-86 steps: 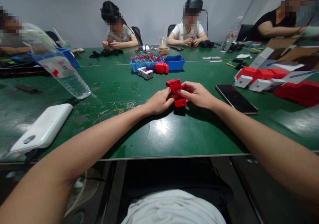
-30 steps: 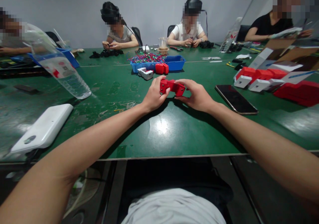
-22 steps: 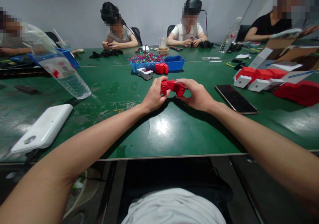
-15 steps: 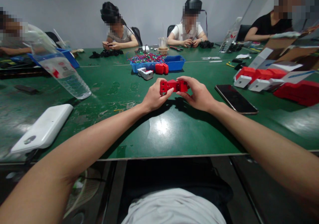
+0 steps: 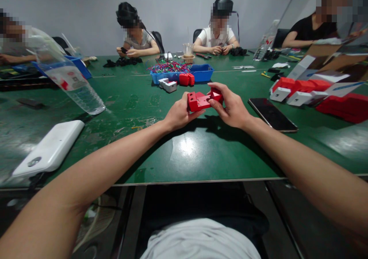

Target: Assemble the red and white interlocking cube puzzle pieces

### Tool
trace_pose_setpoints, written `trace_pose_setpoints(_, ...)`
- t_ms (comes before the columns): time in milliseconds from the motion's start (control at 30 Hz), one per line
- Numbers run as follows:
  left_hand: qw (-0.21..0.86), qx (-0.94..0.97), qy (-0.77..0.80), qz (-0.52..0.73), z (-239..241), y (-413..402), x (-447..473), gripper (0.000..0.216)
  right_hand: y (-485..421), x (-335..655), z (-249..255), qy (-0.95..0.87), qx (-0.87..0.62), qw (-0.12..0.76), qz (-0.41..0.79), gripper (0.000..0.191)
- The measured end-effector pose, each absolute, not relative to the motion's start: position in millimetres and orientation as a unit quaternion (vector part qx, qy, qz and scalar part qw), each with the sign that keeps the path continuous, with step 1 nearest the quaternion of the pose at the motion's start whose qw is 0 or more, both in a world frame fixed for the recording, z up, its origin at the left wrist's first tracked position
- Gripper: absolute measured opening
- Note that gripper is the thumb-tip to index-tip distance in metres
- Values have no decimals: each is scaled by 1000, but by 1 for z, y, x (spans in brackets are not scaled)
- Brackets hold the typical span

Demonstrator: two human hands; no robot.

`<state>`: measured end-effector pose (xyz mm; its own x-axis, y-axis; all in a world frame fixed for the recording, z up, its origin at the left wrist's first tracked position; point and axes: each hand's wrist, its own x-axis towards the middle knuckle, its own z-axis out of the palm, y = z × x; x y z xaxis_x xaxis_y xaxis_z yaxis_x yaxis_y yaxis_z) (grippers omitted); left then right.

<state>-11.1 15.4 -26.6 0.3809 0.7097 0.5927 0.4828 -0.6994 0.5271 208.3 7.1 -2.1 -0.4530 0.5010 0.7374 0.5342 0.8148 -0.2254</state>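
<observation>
Between my two hands, above the green table (image 5: pixel 161 155), is a red plastic housing (image 5: pixel 200 101) with round holes at its left end and a recessed middle. My left hand (image 5: pixel 181 113) is closed around its left end, with the thumb along the lower edge. At the right end my right hand (image 5: pixel 230 105) grips it, thumb in front and fingers behind. Just beyond it lie a red plastic block (image 5: pixel 186 79) and a white plastic piece (image 5: pixel 168 85), beside a blue tray (image 5: pixel 205 73) heaped with coloured wires (image 5: pixel 172 67).
To the right lie a phone (image 5: pixel 273 114), red and white housings (image 5: pixel 300 90) and an open cardboard box (image 5: pixel 324 55). A tilted plastic bottle (image 5: pixel 76 84) and a white power bank (image 5: pixel 50 147) are on the left. Several people sit around the table.
The red housing has turned so that its recessed upper side shows more, and moved slightly right. My right fingers have shifted, with the thumb now pressing on its front.
</observation>
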Motion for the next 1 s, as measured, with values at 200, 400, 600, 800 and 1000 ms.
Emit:
trace_pose_setpoints(200,140,808,366,440,-27,16,-10,67,8,207,-2,-848,-322,422,22,49)
trace_pose_setpoints(400,202,779,380,457,-26,18,-11,73,10,209,-3,-860,-309,402,54,67)
trace_pose_setpoints(600,220,773,371,466,-26,19,-11,72,13,212,-6,-865,-326,381,20,58)
trace_pose_setpoints(800,203,778,369,465,-25,17,-11,73,12,212,-6,-863,-355,358,24,52)
trace_pose_setpoints(1000,200,781,370,461,-26,18,-12,73,14,212,-7,-865,-354,356,17,50)
